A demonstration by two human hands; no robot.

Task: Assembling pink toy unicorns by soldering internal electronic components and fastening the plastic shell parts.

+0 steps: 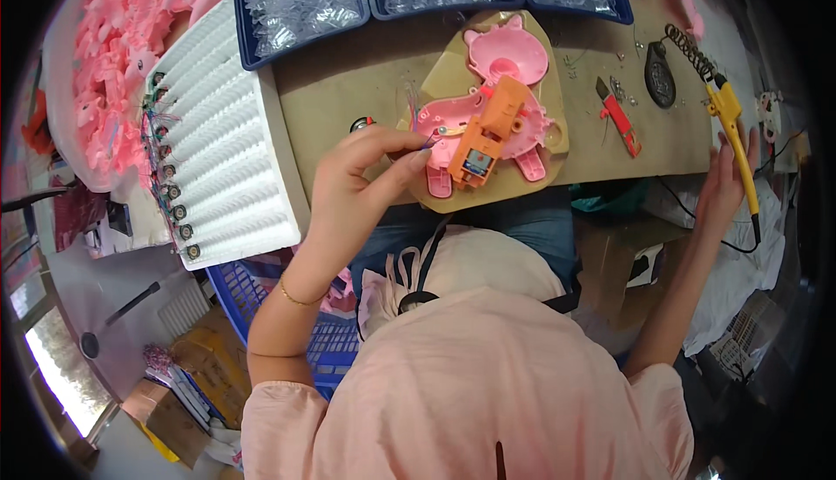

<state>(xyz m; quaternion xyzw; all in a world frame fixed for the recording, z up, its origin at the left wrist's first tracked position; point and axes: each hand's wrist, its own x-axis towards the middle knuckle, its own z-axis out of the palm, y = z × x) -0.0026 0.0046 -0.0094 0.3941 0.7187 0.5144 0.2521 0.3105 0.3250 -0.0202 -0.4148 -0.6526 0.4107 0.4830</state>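
Observation:
My left hand (370,167) pinches a thin dark wire between thumb and forefinger at the left edge of an opened pink plastic toy shell (448,113). Across the shell lies an orange plastic housing (498,110) with a small circuit part (478,161) showing at its lower end. Both rest on a tan board (535,186). At the far right, my right hand (719,186) has its fingers stretched upward beside the yellow handle of a soldering iron (740,145); whether they touch it I cannot tell. The iron's upper end sits at a coiled wire holder (691,49).
Blue bins (373,17) of clear plastic parts line the back. A white ridged foam tray (231,132) stands left, small wired round parts along its edge. Pink toy parts (109,71) pile beyond it. A red cutter knife (619,121) and black oval object (659,75) lie right.

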